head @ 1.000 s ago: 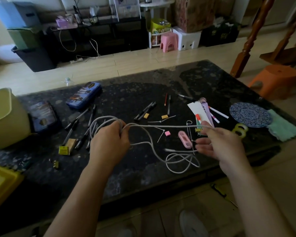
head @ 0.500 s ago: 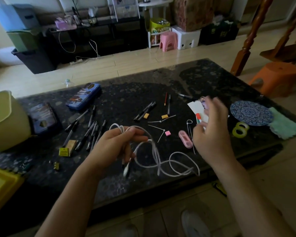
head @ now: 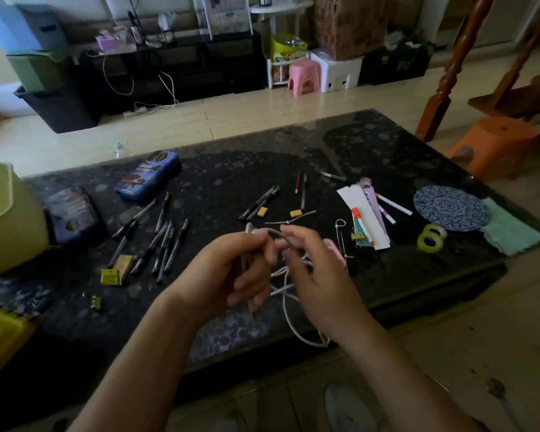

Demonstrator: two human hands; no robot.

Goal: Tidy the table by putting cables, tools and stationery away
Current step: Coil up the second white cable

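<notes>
Head view: both hands are raised close together above the near part of the dark stone counter (head: 262,157), with a white cable (head: 289,319) between them. The left hand (head: 231,272) has its fingers curled round a gathered bundle of the cable's strands. The right hand (head: 318,275), just beside it, pinches a strand near the top of that bundle. Loose loops of the cable hang below and between the two hands, and the lowest loop reaches down to the counter's near edge by the right wrist.

Left of the hands a scatter of dark pens (head: 166,244) lies on the counter, and beyond them a blue pencil tin (head: 148,176). A second, darker case (head: 70,213) sits beside a pale yellow-green bin (head: 7,219) at the far left. Two small tan erasers (head: 262,212) lie beyond the hands. To the right are white paper strips (head: 362,207) with a red-capped marker (head: 362,224) on them. Further right are two rolls of tape (head: 430,238), a round patterned coaster (head: 449,207) and a green cloth (head: 512,229). A pink item shows partly behind the right hand; what it is cannot be told.
</notes>
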